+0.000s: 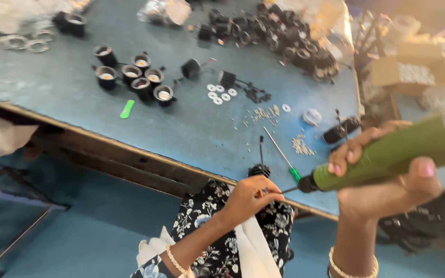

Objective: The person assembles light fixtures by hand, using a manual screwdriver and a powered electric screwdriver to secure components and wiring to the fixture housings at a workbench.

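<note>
A green driver (387, 154) is gripped in the right hand (387, 190), its bit set against a black housing (259, 171) at the near desk (78, 92) edge. The housing is clasped by the left hand (248, 198). Step judged: screw fastening. Next move calls for bit and screw kept in line. Screws (302, 146) and washers (218, 94) lie near; six housings (135, 77) stand well apart.
</note>
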